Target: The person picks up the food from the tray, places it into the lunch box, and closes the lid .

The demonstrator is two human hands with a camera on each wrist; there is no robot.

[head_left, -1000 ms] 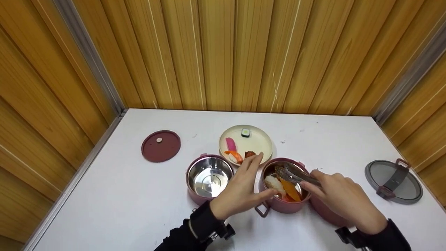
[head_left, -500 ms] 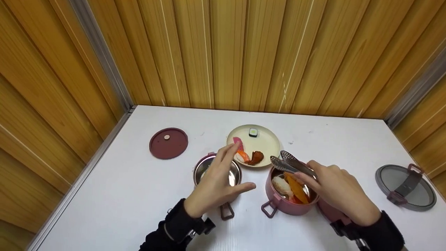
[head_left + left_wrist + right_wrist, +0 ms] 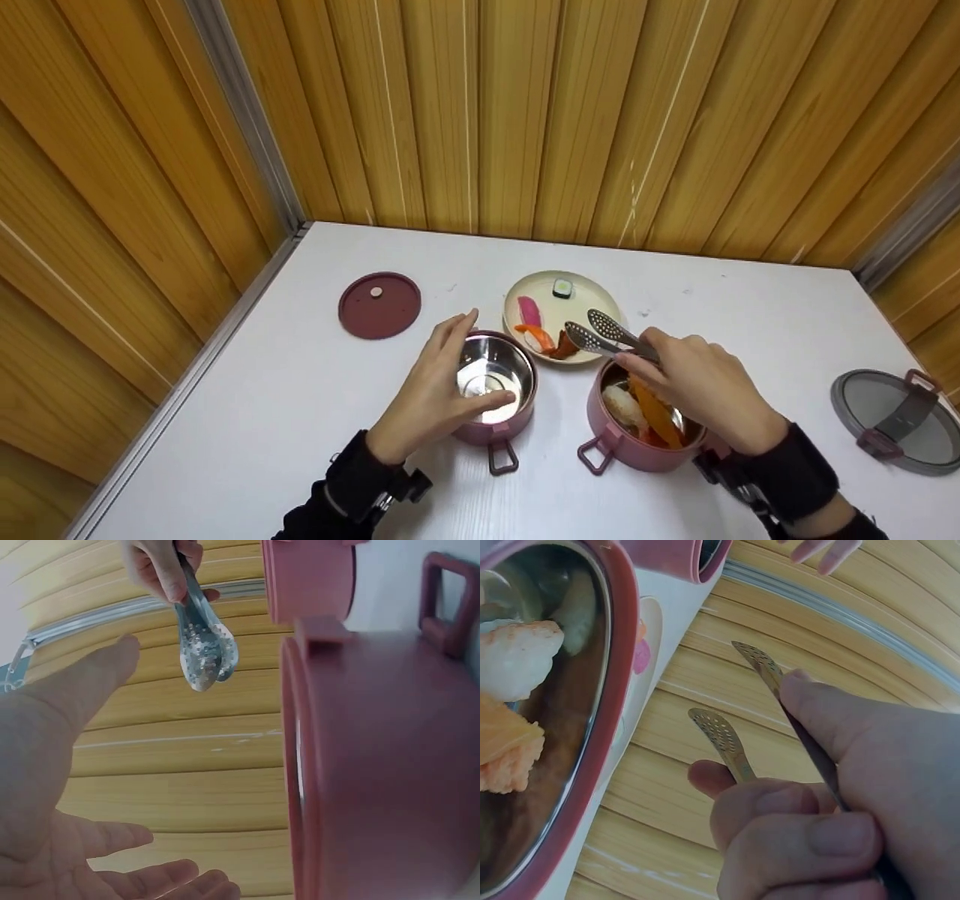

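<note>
My right hand [image 3: 705, 382] grips metal tongs [image 3: 611, 328] with perforated tips. The tips stand apart with nothing between them in the right wrist view, above the right pink pot [image 3: 645, 453] and the plate's near edge. Inside that pot lie a white-topped piece of sushi [image 3: 622, 405] and a long orange piece [image 3: 658, 414]. My left hand [image 3: 427, 397] is spread, fingers and thumb over the left side of the other pink pot [image 3: 491, 433], whose steel inside holds nothing visible. In the left wrist view the hand appears apart from the pot wall [image 3: 390, 765].
Behind the pots, a cream plate [image 3: 596, 296] bears a sushi roll [image 3: 562, 288], pink sushi [image 3: 529, 311], orange-topped sushi [image 3: 535, 337] and a brown drumstick-like piece [image 3: 564, 346]. A maroon lid [image 3: 379, 316] lies back left; a grey clear lid [image 3: 892, 420] lies far right.
The tongs have risen out of the right pot, their tips now apart above it. My left hand has moved left, from between the pots to the left pot's left side.
</note>
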